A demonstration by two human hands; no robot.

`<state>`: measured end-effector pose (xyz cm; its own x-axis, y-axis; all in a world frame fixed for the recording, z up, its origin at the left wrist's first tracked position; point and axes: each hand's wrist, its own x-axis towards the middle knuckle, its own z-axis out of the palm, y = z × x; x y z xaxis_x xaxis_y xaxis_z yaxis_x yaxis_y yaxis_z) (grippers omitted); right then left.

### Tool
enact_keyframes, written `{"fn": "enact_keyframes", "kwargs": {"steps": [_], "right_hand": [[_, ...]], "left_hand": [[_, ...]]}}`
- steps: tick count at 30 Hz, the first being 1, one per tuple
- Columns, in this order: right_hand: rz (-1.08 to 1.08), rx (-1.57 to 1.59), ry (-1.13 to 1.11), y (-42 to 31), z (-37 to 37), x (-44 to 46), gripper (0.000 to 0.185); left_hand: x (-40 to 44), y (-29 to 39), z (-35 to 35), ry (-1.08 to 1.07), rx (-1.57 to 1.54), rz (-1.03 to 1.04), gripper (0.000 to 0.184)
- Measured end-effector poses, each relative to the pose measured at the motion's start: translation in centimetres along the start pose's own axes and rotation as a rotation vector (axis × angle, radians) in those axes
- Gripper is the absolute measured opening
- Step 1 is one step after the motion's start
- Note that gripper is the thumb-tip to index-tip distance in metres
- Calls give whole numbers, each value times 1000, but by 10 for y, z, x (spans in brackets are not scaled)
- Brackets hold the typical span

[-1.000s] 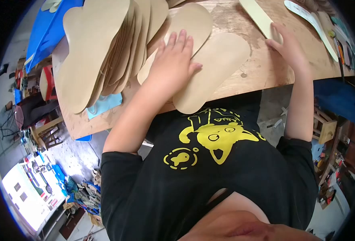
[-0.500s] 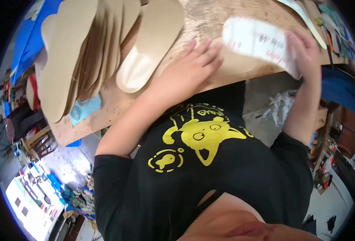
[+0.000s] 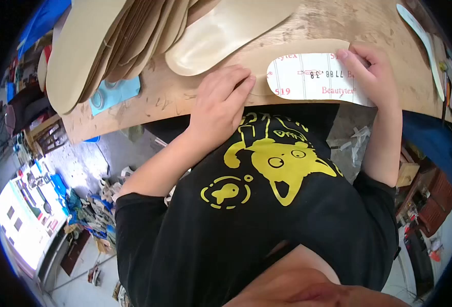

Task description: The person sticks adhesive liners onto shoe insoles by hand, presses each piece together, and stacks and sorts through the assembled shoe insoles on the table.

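My right hand (image 3: 371,69) grips the right end of a white insole board (image 3: 313,77) printed with red "Beautytex" lettering and black "7788.38". The thumb lies on its printed face. Under and behind the board is a beige insole (image 3: 307,47), flat at the table's near edge. My left hand (image 3: 223,97) rests at the insole's left end with the fingers curled together. What lies under its fingertips is hidden. Farther left lies a large glossy beige insole (image 3: 210,38), beside a thick pile of beige insoles (image 3: 90,51).
The wooden table (image 3: 169,100) has its near edge against my body. A light blue sheet (image 3: 116,94) sticks out below the pile. A long pale curved piece (image 3: 423,46) lies at the far right, near several tools. White scraps (image 3: 359,140) litter the floor.
The white board has come down and left onto the beige insole in my right hand's grip. My left hand has drawn back left, its spread fingers now curled. The head view has shifted.
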<state>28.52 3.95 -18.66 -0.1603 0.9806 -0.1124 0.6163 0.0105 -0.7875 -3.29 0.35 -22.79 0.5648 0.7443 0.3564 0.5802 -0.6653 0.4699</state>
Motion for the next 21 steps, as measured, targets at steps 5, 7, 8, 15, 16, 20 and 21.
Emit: {"fn": "enact_keyframes", "kwargs": {"steps": [5, 7, 8, 15, 16, 20, 21], "right_hand": [[-68, -113, -20, -6, -12, 11, 44], [-95, -175, -19, -7, -9, 17, 46], [-107, -206, -17, -8, -8, 20, 47], [-99, -224, -52, -13, -6, 26, 49], [-92, -222, -59, -13, -5, 27, 49], [-50, -228, -86, -12, -1, 28, 48], [-65, -252, -69, -13, -1, 29, 48]], "left_hand": [[12, 14, 5, 87, -129, -36, 25], [12, 14, 4, 99, -143, -65, 27], [13, 14, 4, 103, -151, -90, 29], [13, 18, 4, 82, -167, -138, 42], [13, 18, 4, 83, -168, -137, 41], [11, 16, 4, 83, -172, -153, 41], [11, 16, 4, 82, -172, -162, 41]]}}
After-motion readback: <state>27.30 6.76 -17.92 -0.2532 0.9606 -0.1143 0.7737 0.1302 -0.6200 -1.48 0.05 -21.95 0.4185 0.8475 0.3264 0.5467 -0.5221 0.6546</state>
